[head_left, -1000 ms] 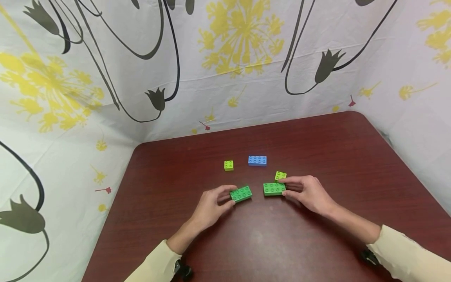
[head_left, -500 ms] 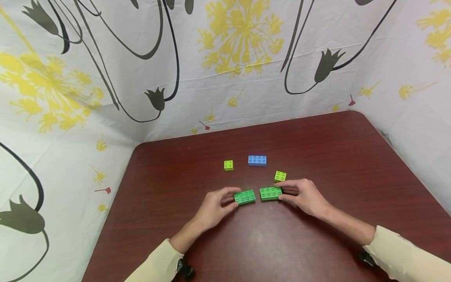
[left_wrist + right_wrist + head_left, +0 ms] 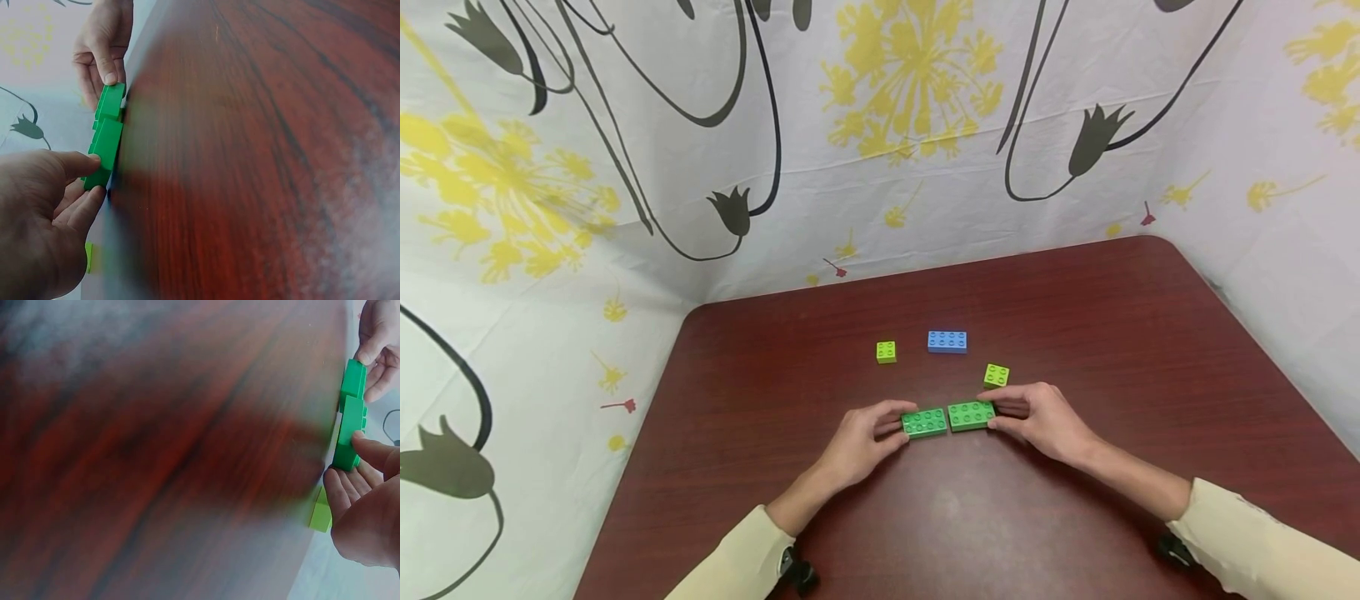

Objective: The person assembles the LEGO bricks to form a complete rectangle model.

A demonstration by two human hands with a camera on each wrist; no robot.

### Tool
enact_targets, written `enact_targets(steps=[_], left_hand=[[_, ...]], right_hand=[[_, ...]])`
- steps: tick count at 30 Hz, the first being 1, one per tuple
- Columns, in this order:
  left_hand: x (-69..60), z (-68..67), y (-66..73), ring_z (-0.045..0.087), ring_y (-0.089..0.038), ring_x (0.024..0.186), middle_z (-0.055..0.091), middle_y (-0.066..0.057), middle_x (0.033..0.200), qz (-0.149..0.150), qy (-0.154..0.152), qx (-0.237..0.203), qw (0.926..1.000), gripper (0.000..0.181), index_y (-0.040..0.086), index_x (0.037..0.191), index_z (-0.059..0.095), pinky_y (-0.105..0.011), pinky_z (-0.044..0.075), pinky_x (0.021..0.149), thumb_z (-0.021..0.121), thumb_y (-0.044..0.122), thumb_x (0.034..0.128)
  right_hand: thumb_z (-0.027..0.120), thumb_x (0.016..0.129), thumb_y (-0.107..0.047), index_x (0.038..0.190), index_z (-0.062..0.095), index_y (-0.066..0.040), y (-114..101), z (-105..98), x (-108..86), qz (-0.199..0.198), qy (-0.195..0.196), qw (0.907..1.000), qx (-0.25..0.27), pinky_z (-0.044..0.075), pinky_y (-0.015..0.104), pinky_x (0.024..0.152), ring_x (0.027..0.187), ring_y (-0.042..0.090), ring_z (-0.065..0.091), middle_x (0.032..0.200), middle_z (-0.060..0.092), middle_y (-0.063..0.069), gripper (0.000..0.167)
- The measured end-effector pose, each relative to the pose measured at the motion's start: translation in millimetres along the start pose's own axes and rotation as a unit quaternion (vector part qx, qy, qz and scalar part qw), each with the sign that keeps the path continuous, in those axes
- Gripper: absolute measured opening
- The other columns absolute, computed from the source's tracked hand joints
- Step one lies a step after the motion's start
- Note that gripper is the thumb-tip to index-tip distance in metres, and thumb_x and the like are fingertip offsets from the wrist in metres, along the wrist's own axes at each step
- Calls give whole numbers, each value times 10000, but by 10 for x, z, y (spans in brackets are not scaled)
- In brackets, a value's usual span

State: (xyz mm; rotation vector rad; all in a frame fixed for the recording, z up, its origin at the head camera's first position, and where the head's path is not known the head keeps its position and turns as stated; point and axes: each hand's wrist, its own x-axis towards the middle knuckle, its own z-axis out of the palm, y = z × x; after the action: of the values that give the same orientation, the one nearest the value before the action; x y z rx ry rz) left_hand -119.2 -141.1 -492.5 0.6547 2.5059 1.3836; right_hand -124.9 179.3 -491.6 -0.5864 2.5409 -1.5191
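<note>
Two green toy building bricks, each with two rows of studs, lie end to end with a thin gap between them in the head view. My left hand (image 3: 856,444) pinches the left green brick (image 3: 924,423) by its outer end, between thumb and fingers. The right green brick (image 3: 972,416) is pinched the same way by my right hand (image 3: 1047,422). In the left wrist view the thumb presses the near face of the left green brick (image 3: 107,147). Just behind the right hand's fingertips lies a small lime brick (image 3: 997,376), apart from the green one.
A second small lime brick (image 3: 886,352) and a blue brick (image 3: 947,342) lie farther back on the dark red-brown table (image 3: 790,350). A patterned white cloth (image 3: 865,217) hangs behind the table and along its sides.
Both green bricks have come nearer to each other and slightly toward me, the left one moving right and the right one left. The lime and blue bricks stay put.
</note>
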Motion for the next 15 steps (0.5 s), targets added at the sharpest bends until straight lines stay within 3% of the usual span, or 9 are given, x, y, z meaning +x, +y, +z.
enact_targets(steps=[15], left_hand=[[25, -2, -37, 676, -140, 1253, 667, -5, 1424, -50, -154, -68, 9998, 466, 136, 1432, 660, -237, 548, 987, 733, -7, 994]], right_hand=[[847, 884, 16, 1257, 771, -25, -19, 20, 0, 35, -73, 9998, -197, 612, 379, 905, 1154, 312, 731, 1241, 749, 170, 383]])
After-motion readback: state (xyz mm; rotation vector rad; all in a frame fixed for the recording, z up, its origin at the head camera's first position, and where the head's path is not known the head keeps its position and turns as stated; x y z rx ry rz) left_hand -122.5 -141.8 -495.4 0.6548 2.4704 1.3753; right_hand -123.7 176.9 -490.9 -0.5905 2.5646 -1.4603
